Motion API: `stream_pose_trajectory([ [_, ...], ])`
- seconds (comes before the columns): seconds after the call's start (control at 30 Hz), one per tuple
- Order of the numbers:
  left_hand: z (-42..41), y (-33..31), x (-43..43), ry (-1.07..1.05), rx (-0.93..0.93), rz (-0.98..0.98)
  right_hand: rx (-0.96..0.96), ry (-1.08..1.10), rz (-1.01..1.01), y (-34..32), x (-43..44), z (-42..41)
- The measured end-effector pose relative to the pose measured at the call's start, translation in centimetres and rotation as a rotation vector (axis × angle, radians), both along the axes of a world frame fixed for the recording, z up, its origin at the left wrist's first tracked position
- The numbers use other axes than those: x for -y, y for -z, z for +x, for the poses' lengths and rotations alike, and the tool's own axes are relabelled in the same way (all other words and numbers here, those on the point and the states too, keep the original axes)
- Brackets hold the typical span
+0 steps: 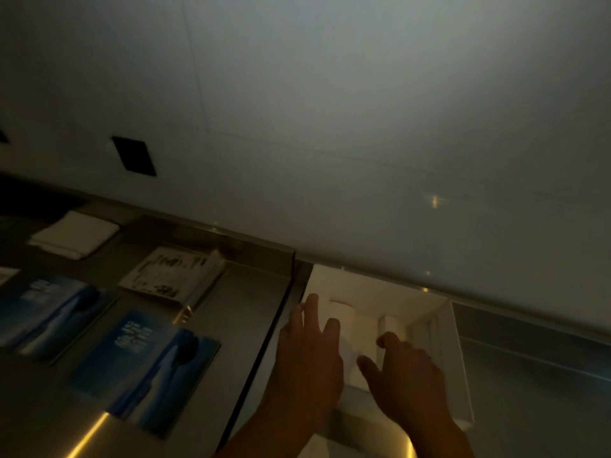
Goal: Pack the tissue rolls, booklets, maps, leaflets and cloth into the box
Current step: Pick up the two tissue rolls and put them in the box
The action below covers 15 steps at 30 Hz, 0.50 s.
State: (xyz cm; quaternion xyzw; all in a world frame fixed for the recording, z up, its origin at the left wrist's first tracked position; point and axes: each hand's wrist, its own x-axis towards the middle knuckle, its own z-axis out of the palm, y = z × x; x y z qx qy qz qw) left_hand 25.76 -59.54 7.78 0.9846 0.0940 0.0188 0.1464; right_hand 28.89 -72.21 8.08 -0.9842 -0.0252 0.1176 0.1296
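A white open box (458, 358) stands against the wall at the lower right. Two white tissue rolls lie inside it: one (344, 317) at the left, another (393, 323) further right. Both of my hands reach into the box. My left hand (309, 355) hovers over the left roll with fingers spread. My right hand (405, 365) has its fingers apart beside the rolls; whether they touch is unclear. On the steel counter to the left lie two blue leaflets (145, 368) (49, 314), a black-and-white booklet (172, 276) and a folded white cloth (74, 234).
A dark seam (261, 358) in the steel counter runs between the box and the printed items. A pale wall rises right behind the counter, with a black square plate (134, 156) on it. The scene is dim and tilted.
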Motion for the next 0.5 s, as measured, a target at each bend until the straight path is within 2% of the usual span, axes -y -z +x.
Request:
stream_pose_trajectory([
  [0.2,-4.6,-0.1,-5.1,-0.102,0.069,0.024,0.079,-0.026,0.013,-2.2,-2.4,-4.2],
  [0.5,-8.8,1.3,-20.3,-0.092,0.042,-0.062,0.056,-0.016,0.069,-2.5,-9.0,-10.2],
])
